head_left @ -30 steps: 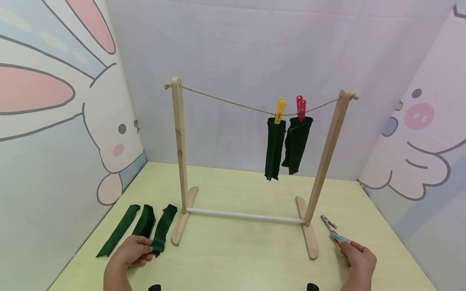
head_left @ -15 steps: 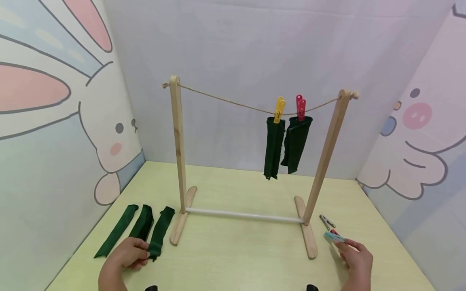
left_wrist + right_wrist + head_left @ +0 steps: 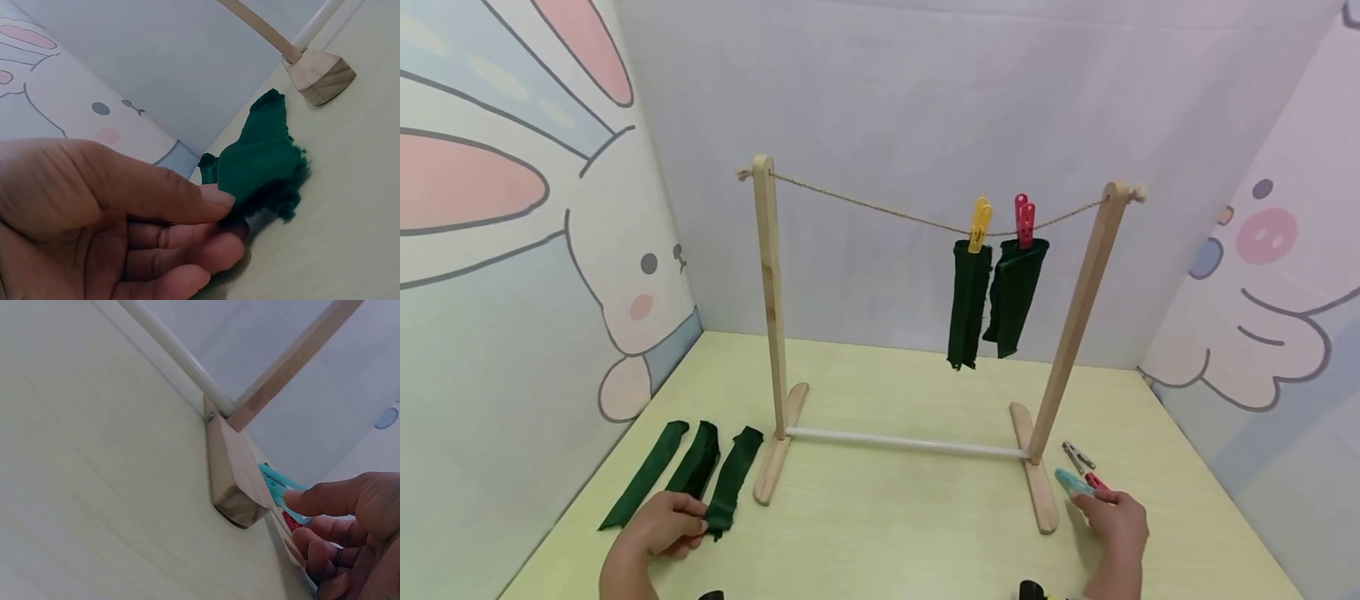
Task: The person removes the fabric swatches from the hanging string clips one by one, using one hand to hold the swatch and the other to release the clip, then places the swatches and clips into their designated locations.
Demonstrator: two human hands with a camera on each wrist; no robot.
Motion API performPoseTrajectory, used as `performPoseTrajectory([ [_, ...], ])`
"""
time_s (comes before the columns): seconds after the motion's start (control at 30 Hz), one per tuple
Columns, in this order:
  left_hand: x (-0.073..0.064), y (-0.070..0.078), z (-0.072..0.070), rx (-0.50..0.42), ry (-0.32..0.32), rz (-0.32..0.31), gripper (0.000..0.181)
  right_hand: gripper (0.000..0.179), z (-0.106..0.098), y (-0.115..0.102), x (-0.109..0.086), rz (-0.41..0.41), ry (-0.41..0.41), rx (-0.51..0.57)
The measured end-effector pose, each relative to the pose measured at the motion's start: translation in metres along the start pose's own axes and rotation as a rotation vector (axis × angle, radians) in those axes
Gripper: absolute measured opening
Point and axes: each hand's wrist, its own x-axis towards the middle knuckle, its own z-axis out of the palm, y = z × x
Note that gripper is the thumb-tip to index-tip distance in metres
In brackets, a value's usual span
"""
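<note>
At the left, my left hand (image 3: 666,523) pinches the near end of the rightmost green cloth strip (image 3: 733,479) between thumb and fingers. In the left wrist view that green cloth strip (image 3: 259,165) bunches up past the thumb. Two more strips, a green one (image 3: 646,475) and a darker one (image 3: 696,462), lie beside it; the hand partly covers the darker one. On the right, my right hand (image 3: 1116,525) holds a light-blue clothespin (image 3: 1073,482), pointing left, just above the table. A red clothespin (image 3: 1097,482) lies right behind it, near the fingers.
A wooden stand has two posts (image 3: 1075,317), a white crossbar (image 3: 906,444) and a sagging rope (image 3: 872,205). Two dark green cloths (image 3: 970,308) hang from it under a yellow clothespin (image 3: 980,225) and a red one. A silver clothespin (image 3: 1077,457) lies by the right foot (image 3: 1037,492).
My right hand has shifted left with the light-blue clothespin, away from the red one and toward the stand's right foot. My left hand has barely moved and keeps its pinch on the strip.
</note>
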Motion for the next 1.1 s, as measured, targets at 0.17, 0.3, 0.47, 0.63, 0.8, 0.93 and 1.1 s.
performPoseTrajectory([
  [0.17, -0.002, -0.001, 0.002, 0.003, 0.023, -0.010, 0.014, 0.044, 0.006, -0.003, -0.004, -0.012, 0.008, -0.118],
  [0.3, -0.003, -0.001, 0.002, 0.003, 0.039, -0.009, 0.015, 0.041, 0.008, -0.004, -0.006, 0.003, 0.010, -0.159],
  [0.47, -0.003, 0.000, -0.001, 0.012, 0.056, 0.042, 0.020, 0.039, 0.009, -0.006, -0.007, -0.007, 0.015, -0.159],
  [0.63, -0.002, 0.004, -0.004, 0.063, 0.085, 0.119, 0.026, 0.042, 0.010, -0.007, -0.006, -0.037, -0.002, -0.070],
  [0.8, -0.003, 0.011, -0.005, 0.126, 0.111, 0.146, 0.028, 0.049, 0.007, -0.003, -0.003, -0.067, -0.040, 0.026],
  [0.93, -0.001, 0.013, -0.004, 0.143, 0.122, 0.162, 0.030, 0.053, 0.003, -0.001, -0.002, -0.080, -0.067, 0.051],
  [1.1, 0.001, 0.012, -0.004, 0.121, 0.124, 0.180, 0.030, 0.053, 0.001, -0.005, -0.004, -0.071, -0.069, 0.063],
])
